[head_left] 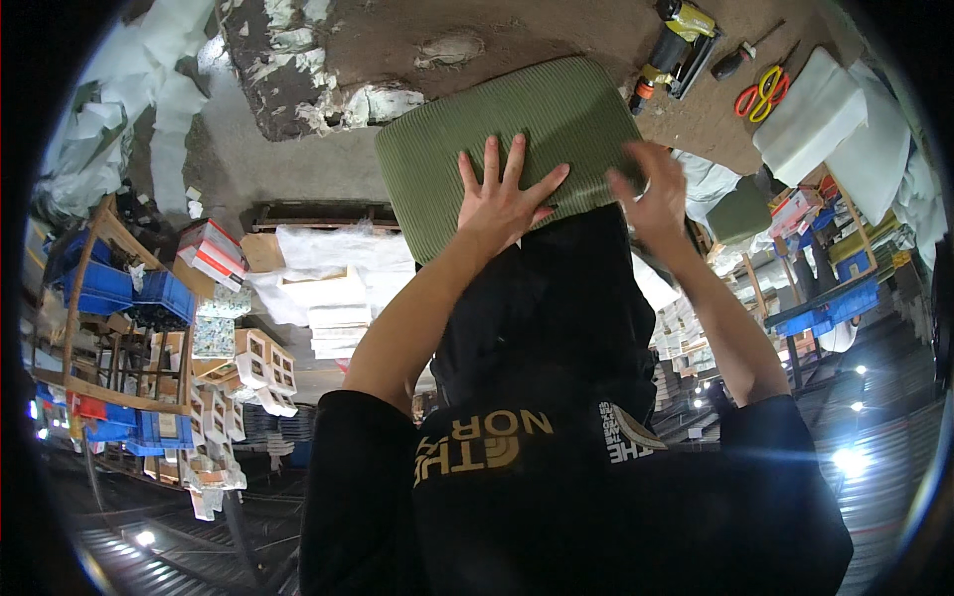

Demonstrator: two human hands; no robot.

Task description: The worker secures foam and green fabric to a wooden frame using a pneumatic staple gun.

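Observation:
A green ribbed-fabric padded panel (537, 94), like a seat cushion with rounded corners, lies in front of my body. My left hand (494, 204) rests flat on its near middle part, fingers spread. At the panel's right edge is my right hand (656, 194), slightly blurred, with thumb and forefinger apart. I cannot tell whether its fingertips touch the edge. Neither hand shows anything held.
Beyond the panel's right corner lie a yellow and black staple gun (678, 50), a screwdriver (733, 64) and scissors (763, 94) with red and yellow handles. White foam sheets (820, 114) are at the right. Blue bins (164, 296) stand on a left rack.

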